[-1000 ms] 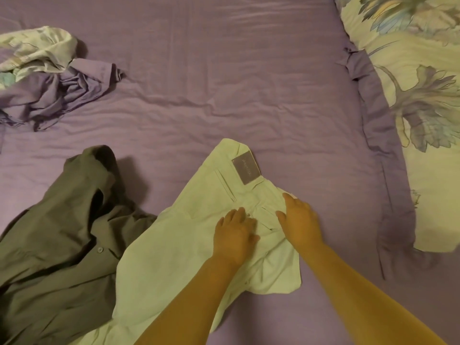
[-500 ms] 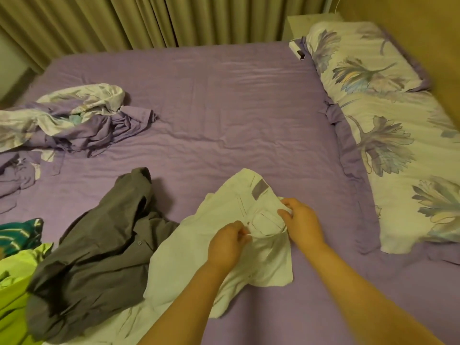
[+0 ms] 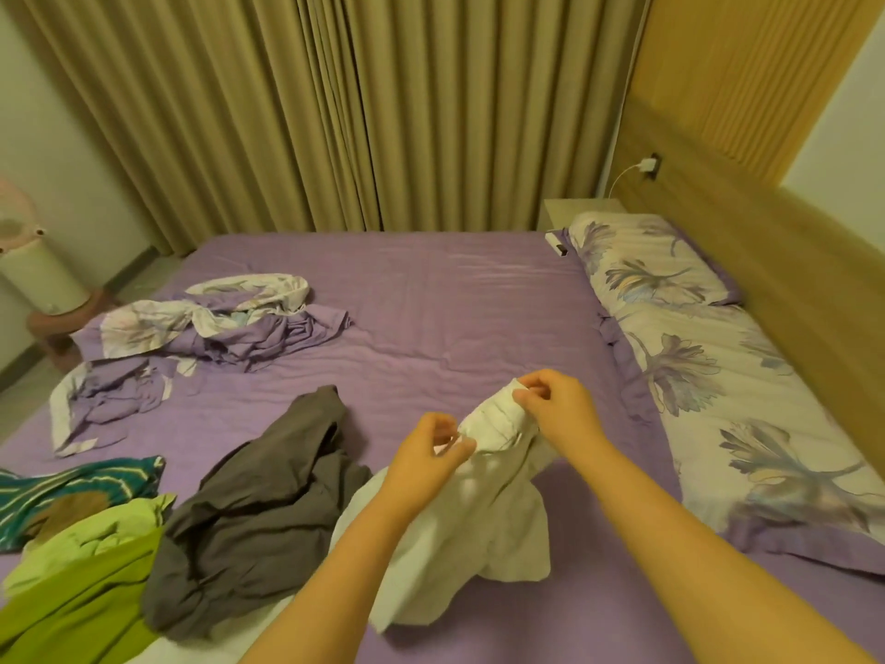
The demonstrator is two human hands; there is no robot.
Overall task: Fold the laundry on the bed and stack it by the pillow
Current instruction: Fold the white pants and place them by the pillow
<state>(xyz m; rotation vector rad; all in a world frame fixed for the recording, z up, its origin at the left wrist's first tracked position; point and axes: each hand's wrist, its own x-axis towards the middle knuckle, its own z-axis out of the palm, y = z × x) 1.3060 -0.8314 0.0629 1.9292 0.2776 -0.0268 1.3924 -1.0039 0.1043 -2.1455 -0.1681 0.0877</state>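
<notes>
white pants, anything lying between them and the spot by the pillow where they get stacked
Nothing visible does. Both the left hand and right hand pinch the white pants, and only bare purple sheet lies between them and the floral pillow.

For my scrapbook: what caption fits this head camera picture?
Both hands, left and right, lift white trousers above the purple bed.

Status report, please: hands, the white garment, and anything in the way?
Both hands, left and right, pinch the white garment by its top edge, lifted. Unfolded. Grey shirt touches it at left.
</notes>
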